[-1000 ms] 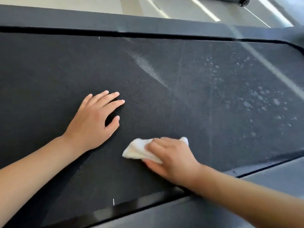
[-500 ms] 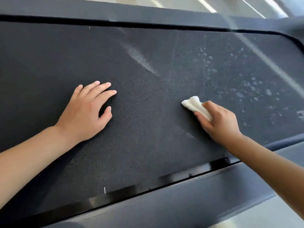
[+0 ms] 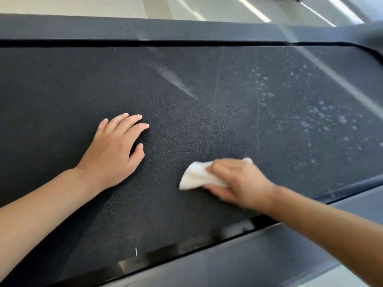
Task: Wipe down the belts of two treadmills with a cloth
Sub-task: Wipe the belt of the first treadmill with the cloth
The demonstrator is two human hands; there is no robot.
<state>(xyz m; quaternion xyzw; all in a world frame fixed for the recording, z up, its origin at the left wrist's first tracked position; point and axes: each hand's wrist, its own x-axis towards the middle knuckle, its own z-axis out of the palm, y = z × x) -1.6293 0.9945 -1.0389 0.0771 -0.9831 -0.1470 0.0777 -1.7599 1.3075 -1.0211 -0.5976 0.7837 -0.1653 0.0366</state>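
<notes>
Belt (image 3: 207, 121), one: left hand (image 3: 112, 154) flat, right hand (image 3: 238, 183) seemingly gripping one cloth (image 3: 194, 176).

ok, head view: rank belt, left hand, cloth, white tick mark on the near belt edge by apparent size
1. belt
2. left hand
3. cloth, partly hidden under the right hand, so unsure
4. white tick mark
</notes>
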